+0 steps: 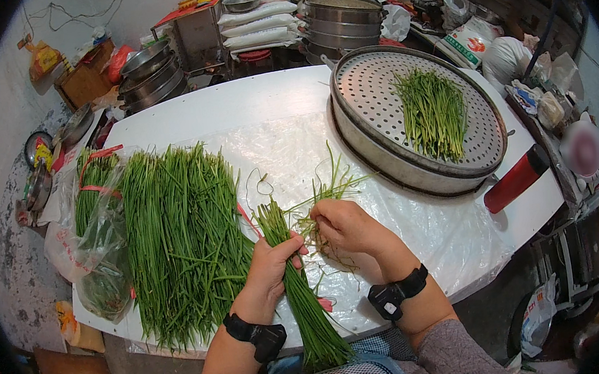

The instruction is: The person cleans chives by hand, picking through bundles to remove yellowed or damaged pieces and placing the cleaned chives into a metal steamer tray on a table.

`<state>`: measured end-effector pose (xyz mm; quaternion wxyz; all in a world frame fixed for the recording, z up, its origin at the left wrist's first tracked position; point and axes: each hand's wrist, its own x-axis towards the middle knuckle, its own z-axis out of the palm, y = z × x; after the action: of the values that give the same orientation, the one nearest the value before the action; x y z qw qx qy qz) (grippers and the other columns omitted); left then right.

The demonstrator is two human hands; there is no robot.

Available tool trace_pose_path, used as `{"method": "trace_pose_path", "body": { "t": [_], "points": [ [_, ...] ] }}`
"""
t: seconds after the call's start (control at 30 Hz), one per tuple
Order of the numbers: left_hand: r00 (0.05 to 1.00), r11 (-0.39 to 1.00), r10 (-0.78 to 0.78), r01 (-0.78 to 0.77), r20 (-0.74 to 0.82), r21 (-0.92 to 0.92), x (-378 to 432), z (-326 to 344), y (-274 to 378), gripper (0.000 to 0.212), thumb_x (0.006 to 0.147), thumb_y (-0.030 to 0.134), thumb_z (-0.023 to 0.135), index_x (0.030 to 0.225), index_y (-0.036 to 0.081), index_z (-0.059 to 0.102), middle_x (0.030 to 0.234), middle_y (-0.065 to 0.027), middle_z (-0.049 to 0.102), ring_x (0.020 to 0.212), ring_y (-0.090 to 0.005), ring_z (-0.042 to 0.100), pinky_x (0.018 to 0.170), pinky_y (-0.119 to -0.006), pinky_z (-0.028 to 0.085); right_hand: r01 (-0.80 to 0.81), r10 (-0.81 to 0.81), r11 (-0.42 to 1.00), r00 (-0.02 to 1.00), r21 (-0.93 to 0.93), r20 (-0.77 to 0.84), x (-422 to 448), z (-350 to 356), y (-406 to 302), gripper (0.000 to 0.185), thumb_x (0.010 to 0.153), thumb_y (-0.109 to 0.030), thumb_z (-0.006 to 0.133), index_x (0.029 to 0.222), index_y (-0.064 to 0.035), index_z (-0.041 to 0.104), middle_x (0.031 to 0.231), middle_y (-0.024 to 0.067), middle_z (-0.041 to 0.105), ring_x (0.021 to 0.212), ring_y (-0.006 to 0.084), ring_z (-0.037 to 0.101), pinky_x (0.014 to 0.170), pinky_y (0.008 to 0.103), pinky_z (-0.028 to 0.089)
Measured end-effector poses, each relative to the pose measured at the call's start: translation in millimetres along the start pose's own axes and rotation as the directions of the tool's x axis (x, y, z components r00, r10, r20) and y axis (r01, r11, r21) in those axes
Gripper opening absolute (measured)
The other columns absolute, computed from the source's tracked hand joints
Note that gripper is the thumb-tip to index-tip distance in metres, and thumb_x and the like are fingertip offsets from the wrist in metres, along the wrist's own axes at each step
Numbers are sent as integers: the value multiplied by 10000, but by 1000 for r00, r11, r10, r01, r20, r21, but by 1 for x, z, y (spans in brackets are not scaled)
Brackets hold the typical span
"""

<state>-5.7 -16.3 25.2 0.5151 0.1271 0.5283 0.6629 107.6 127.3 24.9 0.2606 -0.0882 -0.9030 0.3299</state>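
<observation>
My left hand point(276, 258) is closed round a bunch of garlic chives point(310, 314), whose cut ends point away from me and whose green tips hang over the table's near edge. Just right of those ends, my right hand point(343, 226) has bent fingers over loose trimmings point(332, 189); whether it pinches a strand I cannot tell. A wide pile of chives point(181, 240) lies left of my left hand. Further left, more chives are in a clear plastic bag point(106, 262). A small heap of chives point(432, 114) rests on a perforated metal steamer tray point(366, 95).
Clear plastic sheeting point(416, 235) covers part of the white table point(206, 101). A red bottle with a black cap point(515, 179) leans by the steamer at right. Beyond the table stand stacked metal steamers point(344, 23), white sacks point(260, 27) and metal basins point(147, 66).
</observation>
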Motion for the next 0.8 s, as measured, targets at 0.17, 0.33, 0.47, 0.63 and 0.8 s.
{"method": "trace_pose_path", "body": {
  "t": [0.17,0.33,0.47,0.63,0.8],
  "points": [
    [1000,1000,8,-7,10,-9,0,-1,1,68,781,89,604,819,53,560,647,-39,583,449,-87,496,402,-246,417,-123,116,992,981,-33,-155,1,-3,0,125,778,-64,520,884,-4,550,749,175,568,704,351,566,622,374,459],
    [1000,1000,6,-6,15,-7,0,-1,1,76,780,86,602,829,47,560,645,-42,584,448,-88,496,400,-249,419,-162,191,975,961,150,-201,3,-1,-8,130,818,-78,522,919,-14,571,699,141,564,638,260,576,599,320,454],
    [1000,1000,10,-10,19,-11,0,-1,1,75,779,88,602,825,46,561,646,-44,584,448,-89,495,398,-249,418,-90,94,991,995,98,-40,1,5,-2,136,838,-140,516,830,-6,541,711,170,558,655,333,551,604,374,442],
    [1000,1000,15,-15,19,11,-1,0,3,80,780,97,603,823,44,561,653,-48,585,449,-90,500,396,-247,418,-285,287,958,939,36,-192,1,-4,11,212,860,-198,526,764,-10,513,664,137,549,592,250,541,554,349,421],
    [1000,1000,10,-10,8,-23,0,-3,1,82,782,95,601,830,45,556,658,-50,586,452,-91,504,398,-248,424,-526,534,597,824,606,190,6,-9,-13,212,878,-216,539,809,-18,571,666,10,543,577,56,484,502,221,393]
  ]
}}
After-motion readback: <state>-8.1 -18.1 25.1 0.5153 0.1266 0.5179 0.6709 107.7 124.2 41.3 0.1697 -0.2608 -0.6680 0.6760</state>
